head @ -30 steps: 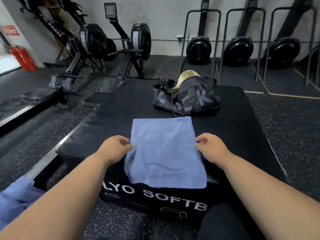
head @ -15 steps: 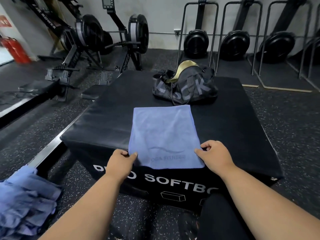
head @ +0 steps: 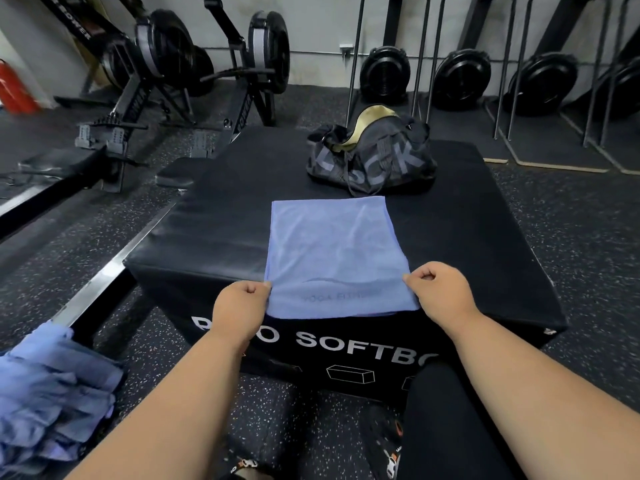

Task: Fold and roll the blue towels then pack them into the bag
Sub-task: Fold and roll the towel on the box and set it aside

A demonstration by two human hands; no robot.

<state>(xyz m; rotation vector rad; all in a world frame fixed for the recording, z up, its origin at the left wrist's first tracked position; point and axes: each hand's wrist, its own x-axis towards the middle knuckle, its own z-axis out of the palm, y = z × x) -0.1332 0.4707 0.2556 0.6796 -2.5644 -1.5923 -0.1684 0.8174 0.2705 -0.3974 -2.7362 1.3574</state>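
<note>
Folded blue towel (head: 332,254) lying flat on the soft box (head: 214,216), near edge overhanging. Left hand (head: 239,306) and right hand (head: 440,292) pinching its near corners, fingers curled. Looks light, limp; corners suit rolling toward bag (head: 374,157).

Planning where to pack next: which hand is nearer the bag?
Right. The right hand grips the towel's near right corner, almost straight below the bag; the left hand grips the near left corner, farther off to the side.

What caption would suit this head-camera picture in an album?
Both hands, left and right, pinch the folded blue towel's near corners on a black soft box, open bag behind.
</note>
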